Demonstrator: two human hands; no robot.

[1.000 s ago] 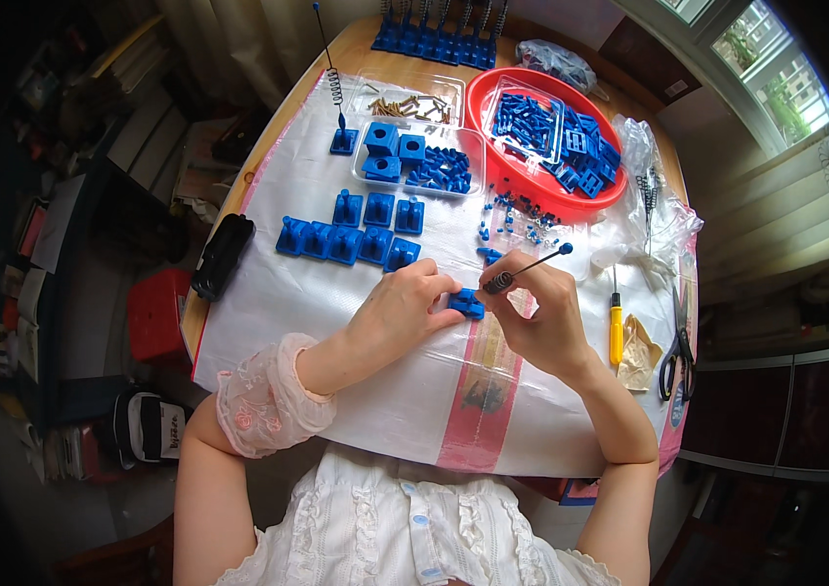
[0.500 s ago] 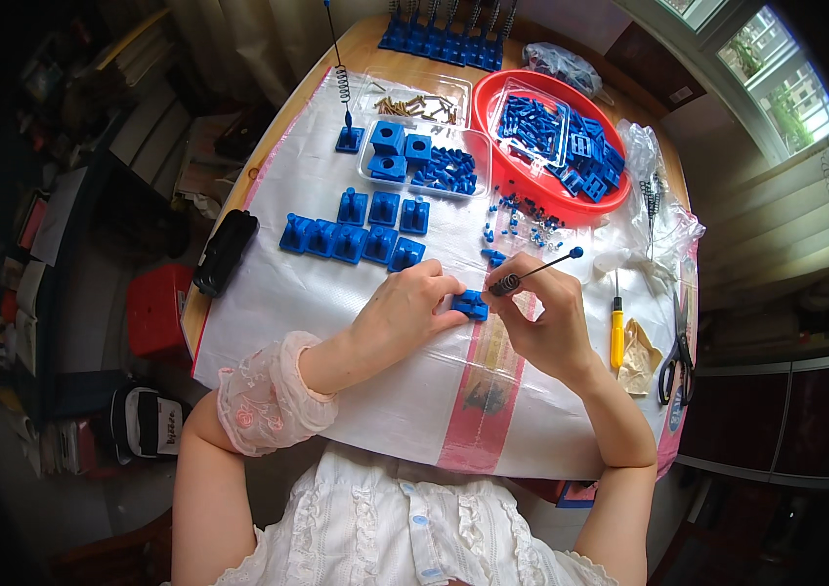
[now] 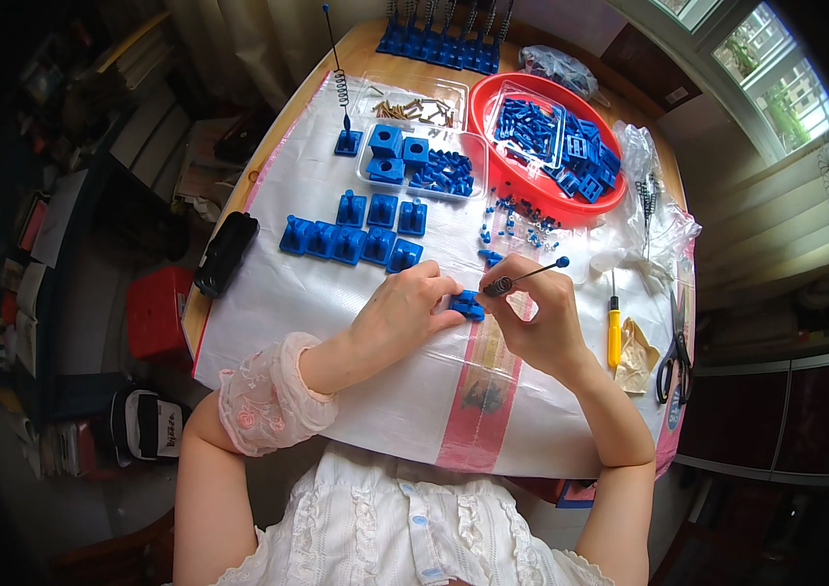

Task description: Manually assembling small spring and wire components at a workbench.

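My left hand [image 3: 412, 301] is closed on a small blue plastic base [image 3: 468, 307], steadying it against the white sheet. From the other side my right hand [image 3: 539, 317] pinches a black coil spring with a thin rod [image 3: 531, 274] that ends in a blue ball. The spring's lower end is at the base, but my fingers hide whether the two are joined. Several blue bases with upright stubs [image 3: 347, 244] stand in rows beyond my left hand. A loose blue piece [image 3: 490, 258] lies just beyond my right fingers.
A red basin [image 3: 585, 207] holds blue parts. Clear trays [image 3: 481, 176] hold blue blocks and brass-coloured screws [image 3: 414, 110]. A finished spring piece [image 3: 347, 143] stands far left. A yellow-handled screwdriver [image 3: 614, 337] and black scissors [image 3: 673, 369] lie right; a black case [image 3: 226, 254] lies left.
The rod with the blue ball has tipped slightly down and to the left in my right hand. Both hands stay at the blue base.
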